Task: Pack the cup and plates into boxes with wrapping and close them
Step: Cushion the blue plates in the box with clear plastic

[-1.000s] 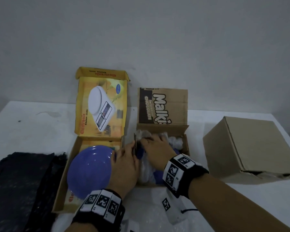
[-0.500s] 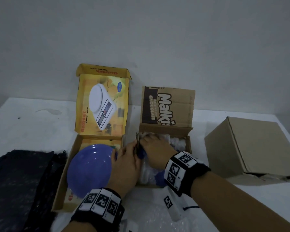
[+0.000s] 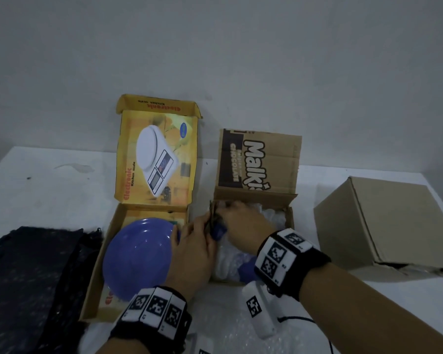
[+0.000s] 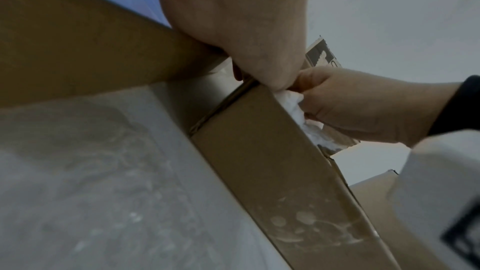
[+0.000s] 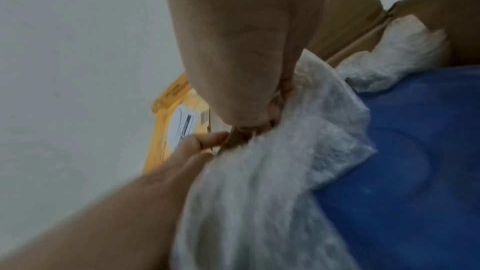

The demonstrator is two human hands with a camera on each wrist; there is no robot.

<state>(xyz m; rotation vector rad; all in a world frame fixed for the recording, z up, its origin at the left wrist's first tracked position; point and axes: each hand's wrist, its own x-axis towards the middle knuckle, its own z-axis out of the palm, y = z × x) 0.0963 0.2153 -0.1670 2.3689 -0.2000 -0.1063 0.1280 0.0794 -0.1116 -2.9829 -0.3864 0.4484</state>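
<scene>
A brown box point(image 3: 291, 218) stands open at the centre, its printed lid point(image 3: 258, 162) upright. Inside lie white wrapping point(image 3: 271, 215) and a blue dish point(image 3: 246, 270), mostly covered. My left hand point(image 3: 197, 241) pinches the box's left flap from outside. My right hand point(image 3: 241, 221) reaches inside, fingers curled in the wrapping point(image 5: 272, 182) at the far left corner, over the blue dish point(image 5: 415, 151). A purple-blue plate point(image 3: 138, 254) lies unwrapped in the open yellow scale box point(image 3: 100, 264) to the left.
A closed plain cardboard box point(image 3: 384, 223) sits at the right. A black sheet point(image 3: 28, 277) lies at the left edge of the white table point(image 3: 49, 195). Bubble wrap point(image 3: 228, 315) is spread on the near side under my wrists. The wall is close behind.
Both hands stay at the brown box's left wall; the right hand has worked slightly farther toward the back corner. The view has shifted a little.
</scene>
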